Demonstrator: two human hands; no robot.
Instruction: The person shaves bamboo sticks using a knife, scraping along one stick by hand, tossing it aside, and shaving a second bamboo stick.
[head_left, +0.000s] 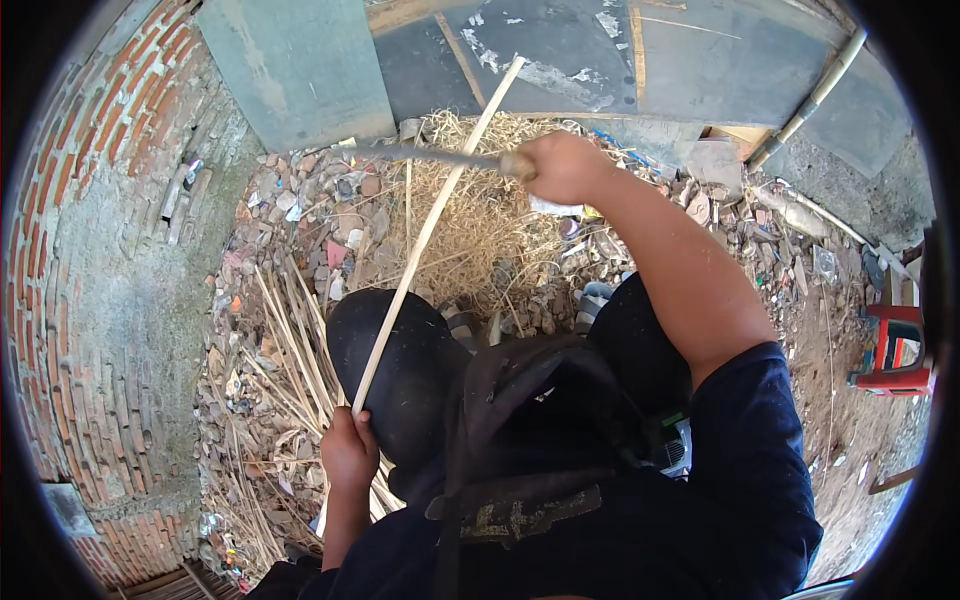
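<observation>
My left hand point(350, 452) is closed around the lower end of a long pale bamboo strip point(418, 250). The strip slants up and away over my left knee, its far end near the panels ahead. In my right hand point(568, 168), held out in front, is the wooden handle of a knife point(516, 166). Its long dark blade points left and crosses the strip in this view, somewhat blurred; whether the two touch, I cannot tell. Beneath them, a heap of thin curled shavings point(480, 225) covers the ground between my feet.
Several pale strips point(290, 345) lie beside my left leg. Rubble and litter point(330, 205) cover the ground. A brick wall point(130, 270) rises at left, with dark panels point(560, 60) ahead. At right are a leaning pole point(808, 98) and a red stool point(893, 350).
</observation>
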